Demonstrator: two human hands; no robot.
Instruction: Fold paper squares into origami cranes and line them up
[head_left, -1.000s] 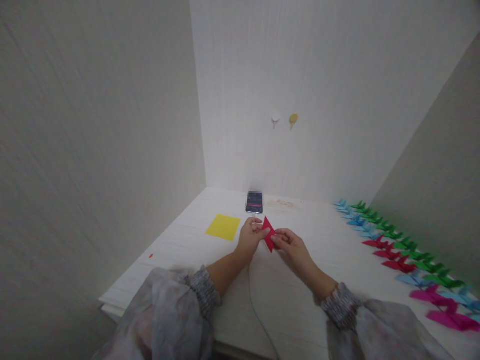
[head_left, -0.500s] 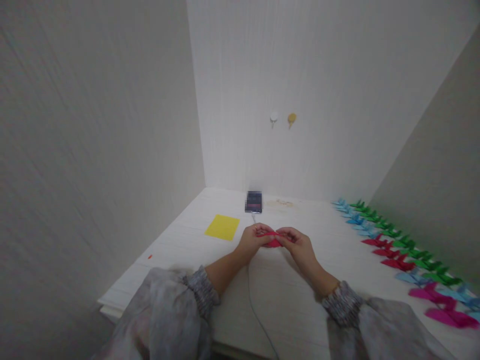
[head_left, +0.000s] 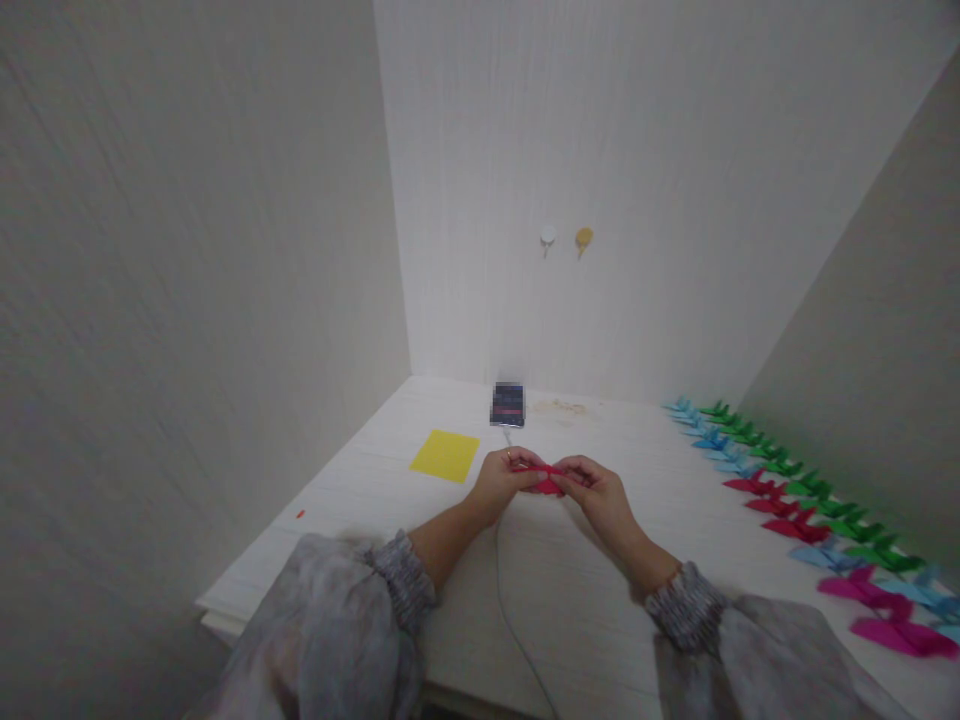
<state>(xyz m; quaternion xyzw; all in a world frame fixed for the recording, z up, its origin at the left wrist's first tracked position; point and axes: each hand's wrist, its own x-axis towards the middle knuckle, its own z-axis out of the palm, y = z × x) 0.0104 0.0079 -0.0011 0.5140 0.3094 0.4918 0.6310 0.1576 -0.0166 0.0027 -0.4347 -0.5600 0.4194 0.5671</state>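
Across the white table (head_left: 615,580): folded paper figures (head_left: 796,525) lined up at right; left hand (head_left: 497,484) and right hand (head_left: 600,490) around the middle; yellow sheet (head_left: 445,456) flat to their left; red paper (head_left: 550,485) between the two hands, each pinching one end thumb-to-fingers. Should be light, soft, easy to crease or tear, so hold lightly by the edges. Vs a second ago: red piece showed as a tall pointed shape, now turned sideways, mostly covered by fingers; yellow sheet unmoved

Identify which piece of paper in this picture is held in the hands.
The folded red paper, pinched between the left hand and right hand. The yellow square sheet lies flat on the table, and the origami cranes sit in rows at the right.
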